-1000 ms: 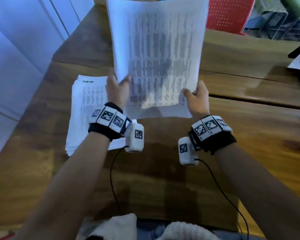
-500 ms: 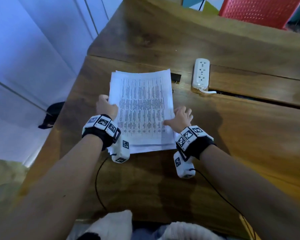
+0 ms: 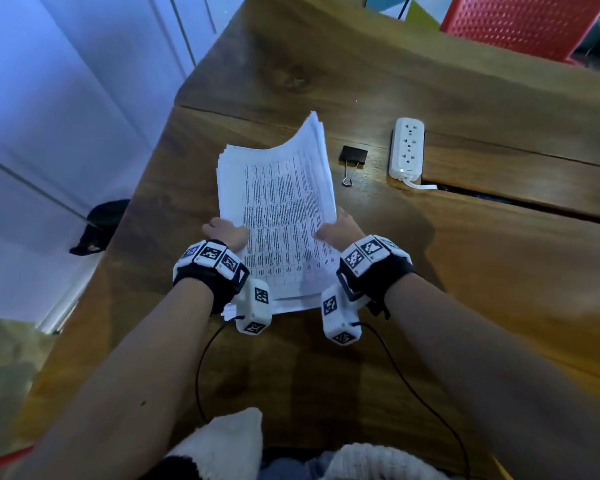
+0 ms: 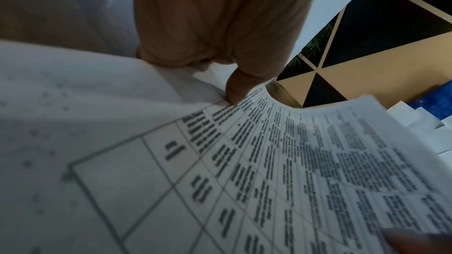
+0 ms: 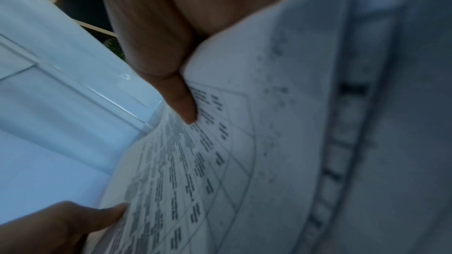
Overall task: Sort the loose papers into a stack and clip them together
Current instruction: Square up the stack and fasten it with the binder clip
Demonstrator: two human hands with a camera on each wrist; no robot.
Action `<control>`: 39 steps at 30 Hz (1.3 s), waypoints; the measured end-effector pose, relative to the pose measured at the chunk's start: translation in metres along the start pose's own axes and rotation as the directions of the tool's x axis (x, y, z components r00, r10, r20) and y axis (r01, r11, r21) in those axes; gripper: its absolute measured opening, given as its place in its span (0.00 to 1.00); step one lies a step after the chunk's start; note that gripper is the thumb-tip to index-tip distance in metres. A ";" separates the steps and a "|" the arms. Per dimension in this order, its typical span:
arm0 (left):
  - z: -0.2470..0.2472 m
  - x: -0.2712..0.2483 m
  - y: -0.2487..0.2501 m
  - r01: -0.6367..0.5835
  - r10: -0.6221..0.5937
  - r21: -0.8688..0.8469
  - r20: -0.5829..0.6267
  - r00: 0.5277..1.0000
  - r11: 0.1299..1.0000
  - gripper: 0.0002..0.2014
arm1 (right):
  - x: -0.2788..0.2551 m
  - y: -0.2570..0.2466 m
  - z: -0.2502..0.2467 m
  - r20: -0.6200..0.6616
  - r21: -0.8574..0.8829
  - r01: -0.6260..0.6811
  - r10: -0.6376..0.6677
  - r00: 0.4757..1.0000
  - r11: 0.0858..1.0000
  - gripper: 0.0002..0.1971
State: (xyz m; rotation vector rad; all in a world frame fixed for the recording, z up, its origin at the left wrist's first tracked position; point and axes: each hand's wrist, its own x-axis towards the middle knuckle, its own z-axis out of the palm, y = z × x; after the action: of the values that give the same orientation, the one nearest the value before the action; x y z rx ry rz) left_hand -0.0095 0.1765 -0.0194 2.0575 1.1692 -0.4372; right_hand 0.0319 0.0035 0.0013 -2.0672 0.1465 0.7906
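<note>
Since half a second ago I am lifting the stack of papers (image 3: 277, 216) off the wooden desk (image 3: 499, 306), where it was lying flat, and the binder clip (image 3: 352, 157) it was partly covering is now showing in full. I am holding the stack by its two long sides, its far end rising and curling toward the right while its near end is hanging over the desk in front of me. My left hand (image 3: 226, 233) is pinching the left edge, thumb on the printed top sheet and fingers going underneath; my right hand (image 3: 340, 229) is gripping the right edge the same way.

I am judging the gathering as done, since I am seeing no loose sheets left on the desk. Squaring is still going on: the sheets are fanning unevenly at the far corner, so the edges are needing a tap against the desk. Clipping is not yet begun.

Beyond the stack the white power strip (image 3: 406, 147) is lying beside the clip, which is sitting just beside the stack's right edge, untouched and unobstructed. Both my hands are occupied, so one is needing to let go.
</note>
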 end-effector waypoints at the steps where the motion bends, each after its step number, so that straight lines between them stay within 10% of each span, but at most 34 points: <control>1: 0.001 -0.002 -0.002 0.003 -0.003 -0.014 0.007 1.000 1.000 0.31 | -0.004 0.002 -0.001 0.002 0.011 0.041 -0.041 0.999 0.999 0.27; 7: 0.015 0.004 -0.024 0.014 0.051 -0.462 0.128 0.990 0.887 0.56 | -0.048 0.033 -0.060 0.116 0.222 0.266 -0.296 0.948 0.938 0.23; 11: 0.022 -0.066 0.005 0.010 0.288 -0.710 0.298 0.910 0.704 0.27 | -0.082 0.066 -0.114 0.059 0.185 0.378 -0.394 0.917 0.907 0.23; 16: 0.042 -0.145 0.066 -0.284 0.566 -0.866 0.000 0.824 0.412 0.10 | -0.116 0.083 -0.183 -0.274 0.206 0.521 -0.463 0.843 0.828 0.22; 21: 0.053 -0.197 0.108 -0.450 0.728 -0.869 -0.172 0.664 0.205 0.08 | -0.147 0.090 -0.235 -0.475 0.190 0.699 -0.558 0.680 0.690 0.21; 28: 0.080 -0.220 0.125 -0.666 0.725 -0.726 -0.365 0.584 0.170 0.33 | -0.148 0.112 -0.244 -0.670 0.198 0.755 -0.476 0.569 0.625 0.33; 32: 0.075 -0.227 0.144 -0.870 0.802 -0.475 -0.466 0.375 0.131 0.29 | -0.151 0.092 -0.251 -0.736 -0.051 0.823 -0.579 0.352 0.566 0.39; 34: 0.075 -0.223 0.148 -0.949 0.846 -0.265 -0.453 0.281 0.173 0.28 | -0.154 0.081 -0.251 -0.682 -0.228 0.744 -0.648 0.338 0.628 0.33; 39: 0.076 -0.215 0.141 -0.837 0.815 -0.517 -0.397 0.422 0.181 0.17 | -0.146 0.091 -0.258 -0.696 -0.012 0.763 -0.554 0.457 0.646 0.30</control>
State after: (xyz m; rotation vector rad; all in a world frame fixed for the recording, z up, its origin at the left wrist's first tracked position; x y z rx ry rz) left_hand -0.0007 -0.0544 0.1162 1.6776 -0.0365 0.5315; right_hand 0.0060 -0.2797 0.1255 -1.7695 -0.1754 -0.4667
